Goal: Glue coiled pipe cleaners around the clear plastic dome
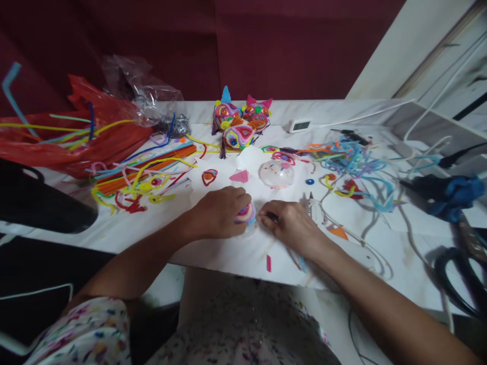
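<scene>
My left hand (227,213) is closed around a small round piece coiled with pipe cleaners (246,214) in purple, pink and yellow. Something clear shows under its lower edge, and my fingers cover its left part. Close by on the right, my right hand (291,223) is pinched, its fingertips at the edge of the coiled piece. What sits in that pinch is too small and dark to name. Just beyond my hands lie a pink felt triangle (239,176) and a clear dome with coloured spots (276,174). A white glue gun (315,209) rests beside my right hand.
Three finished-looking colourful ornaments (238,121) stand at the back near a small digital display (300,125). Pipe cleaners pile up at left (152,165) and right. A red plastic bag (114,126), a black cylinder (45,197), scissors (462,279) and loose cables flank the work area.
</scene>
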Tool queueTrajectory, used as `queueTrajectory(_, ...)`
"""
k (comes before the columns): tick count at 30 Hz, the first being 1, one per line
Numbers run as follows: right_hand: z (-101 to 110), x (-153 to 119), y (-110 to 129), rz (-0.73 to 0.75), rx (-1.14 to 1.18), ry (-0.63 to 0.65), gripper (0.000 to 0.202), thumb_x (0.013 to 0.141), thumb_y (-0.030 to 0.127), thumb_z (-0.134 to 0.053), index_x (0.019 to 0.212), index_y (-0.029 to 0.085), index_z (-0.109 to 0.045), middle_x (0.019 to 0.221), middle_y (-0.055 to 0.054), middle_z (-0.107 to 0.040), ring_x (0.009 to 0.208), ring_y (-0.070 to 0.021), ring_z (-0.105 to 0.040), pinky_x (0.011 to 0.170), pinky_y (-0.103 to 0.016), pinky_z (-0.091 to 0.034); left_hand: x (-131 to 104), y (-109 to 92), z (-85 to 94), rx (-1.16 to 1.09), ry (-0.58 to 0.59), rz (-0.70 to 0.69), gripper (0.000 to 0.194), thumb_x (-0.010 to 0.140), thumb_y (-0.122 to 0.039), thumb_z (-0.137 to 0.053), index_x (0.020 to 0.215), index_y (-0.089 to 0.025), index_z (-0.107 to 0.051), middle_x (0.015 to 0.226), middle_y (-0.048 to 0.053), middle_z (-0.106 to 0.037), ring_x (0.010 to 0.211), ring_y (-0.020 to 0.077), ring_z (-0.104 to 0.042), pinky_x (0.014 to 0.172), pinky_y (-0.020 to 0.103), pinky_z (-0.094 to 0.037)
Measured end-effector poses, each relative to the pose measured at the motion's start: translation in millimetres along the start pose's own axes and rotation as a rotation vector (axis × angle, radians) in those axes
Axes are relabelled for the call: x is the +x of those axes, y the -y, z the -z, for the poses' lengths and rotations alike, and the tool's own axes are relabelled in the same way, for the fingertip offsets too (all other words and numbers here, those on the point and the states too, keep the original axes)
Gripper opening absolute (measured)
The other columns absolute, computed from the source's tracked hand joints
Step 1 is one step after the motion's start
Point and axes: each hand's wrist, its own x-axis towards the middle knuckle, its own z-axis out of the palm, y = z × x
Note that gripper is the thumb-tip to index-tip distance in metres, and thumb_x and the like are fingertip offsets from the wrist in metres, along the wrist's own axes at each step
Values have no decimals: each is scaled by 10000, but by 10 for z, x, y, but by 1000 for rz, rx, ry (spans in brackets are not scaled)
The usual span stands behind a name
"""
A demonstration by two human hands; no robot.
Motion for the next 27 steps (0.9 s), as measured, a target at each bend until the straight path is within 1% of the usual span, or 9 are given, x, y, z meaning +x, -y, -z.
queueTrajectory(4,33,-9,62,-41,-18,36,187,1019,128,-714,980,254,-846,994,-71,-891,928,-315,-862,882,-419,-634,0,22,-13,-38,-3,7,279,661,-373,-574,879,-226,-479,898,5,-554,847,196,-549,704,304,-436)
queueTrajectory(6,57,-33,114,-71,-44,59,174,1032,133,-728,980,252,-844,985,-74,-883,927,-313,-858,878,-409,-626,3,50,22,-75,21,-26,290,667,-359,-577,908,-226,-485,926,4,-559,872,191,-551,739,298,-436)
queueTrajectory(9,79,-88,206,-101,-74,79,193,1076,120,-701,1008,234,-840,1046,-100,-903,997,-317,-876,896,-393,-609,20,107,97,-127,76,-93,318,670,-323,-588,956,-221,-493,991,11,-566,933,189,-551,802,291,-427)
queueTrajectory(11,77,-117,257,-97,-70,78,217,1107,104,-666,1047,217,-842,1101,-117,-917,1054,-320,-888,914,-386,-598,35,146,134,-154,106,-130,346,662,-306,-601,980,-218,-495,1020,15,-568,956,190,-552,824,288,-422)
queueTrajectory(13,64,-128,288,-90,-66,75,225,1121,99,-655,1083,207,-848,1123,-118,-923,1070,-314,-892,916,-375,-588,42,172,146,-170,115,-151,373,654,-302,-609,999,-222,-494,1038,15,-569,962,191,-555,829,288,-422)
queueTrajectory(19,41,-83,294,-85,-73,69,228,1123,95,-670,1135,199,-873,1119,-123,-928,1064,-312,-894,916,-364,-586,7,149,80,-166,58,-128,379,643,-290,-597,1002,-224,-492,1033,14,-576,967,192,-554,821,288,-426)
queueTrajectory(23,53,-48,301,-102,-74,76,224,1089,67,-697,1084,201,-877,1094,-118,-934,1037,-303,-894,901,-353,-579,-10,119,47,-162,33,-102,352,627,-289,-583,962,-227,-492,998,5,-574,935,187,-554,783,284,-435)
queueTrajectory(27,76,6,312,-130,-70,84,219,1042,49,-730,1006,207,-878,1032,-109,-935,949,-293,-880,856,-351,-562,-19,107,30,-146,10,-93,316,623,-283,-560,926,-230,-485,959,-3,-569,903,180,-553,747,279,-438)
